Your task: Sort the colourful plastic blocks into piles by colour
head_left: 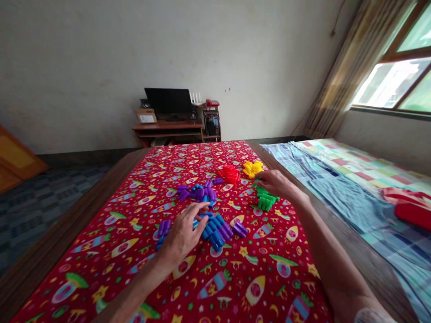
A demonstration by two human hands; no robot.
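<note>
My left hand (pixel 188 226) hovers over several blue plastic clips (pixel 211 233), with its fingers curved and its thumb held apart from them. Blue pieces show in the gap, and none looks firmly gripped. My right hand (pixel 278 183) reaches to the green plastic clips (pixel 266 201); its fingertips are closed on a green piece at the pile's far side, and the thumb is mostly hidden. Purple clips (pixel 207 192) lie beyond my left hand, mixed with blue ones. More purple clips (pixel 239 229) lie to the right of the blue group.
Red clips (pixel 229 173) and yellow clips (pixel 252 169) form separate piles farther back. A red patterned cloth (pixel 148 224) covers the wooden table. A bed (pixel 353 188) stands at the right, and a desk (pixel 168 127) with a monitor (pixel 169 102) stands by the wall.
</note>
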